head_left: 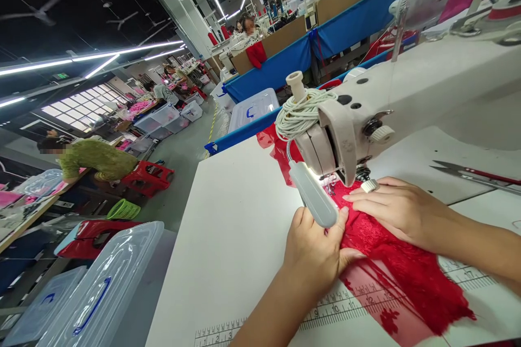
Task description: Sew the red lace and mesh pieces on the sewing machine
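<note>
Red lace fabric (401,260) lies under the head of a white sewing machine (427,87) and trails toward the table's front edge, with a sheer part beside the denser lace. My left hand (311,249) grips the fabric's left edge, thumb and fingers closed, just below a grey lamp (313,195) that covers some of its fingers. Flat on top of the lace rests my right hand (399,209), fingers stretched toward the needle area. The presser foot (329,184) shows partly between lamp and machine head.
Scissors (480,173) lie right of my right hand. A printed ruler (337,306) runs along the white table (228,227). Lidded plastic bins (134,260) and a red stool (148,178) stand to the left. A person in a green top (97,157) sits beyond.
</note>
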Available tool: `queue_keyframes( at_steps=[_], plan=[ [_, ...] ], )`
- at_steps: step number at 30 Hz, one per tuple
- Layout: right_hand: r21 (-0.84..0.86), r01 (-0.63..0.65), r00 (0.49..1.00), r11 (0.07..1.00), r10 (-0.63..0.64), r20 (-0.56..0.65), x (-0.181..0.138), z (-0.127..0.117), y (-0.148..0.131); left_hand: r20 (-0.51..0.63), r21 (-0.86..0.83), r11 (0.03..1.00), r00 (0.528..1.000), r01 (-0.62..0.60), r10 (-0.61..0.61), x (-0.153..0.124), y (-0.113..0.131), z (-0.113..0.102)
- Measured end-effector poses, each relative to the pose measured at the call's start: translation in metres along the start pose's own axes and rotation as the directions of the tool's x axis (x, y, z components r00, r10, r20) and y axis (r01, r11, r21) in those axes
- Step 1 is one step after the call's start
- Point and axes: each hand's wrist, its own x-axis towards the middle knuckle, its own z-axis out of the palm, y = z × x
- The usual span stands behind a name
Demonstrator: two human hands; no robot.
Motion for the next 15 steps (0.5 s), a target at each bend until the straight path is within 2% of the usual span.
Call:
queue_keyframes(
  at_steps=[6, 10, 15],
  plan=[
    [-0.002, -0.031, 0.998, 1.000, 0.031, 0.050, 0.004, -0.001, 0.002, 0.032, 0.013, 1.000, 0.999, 0.025, -0.025, 0.001, -0.005, 0.001],
    [0.049, -0.040, 0.998, 0.998, 0.037, 0.059, 0.006, 0.000, 0.003, 0.015, -0.004, 1.000, 0.999, 0.029, -0.029, 0.001, -0.009, 0.003],
    [0.094, -0.058, 0.996, 0.994, 0.051, 0.076, 0.004, -0.004, 0.003, -0.060, -0.140, 0.985, 0.994, -0.100, 0.093, 0.006, -0.011, 0.002]
  ],
)
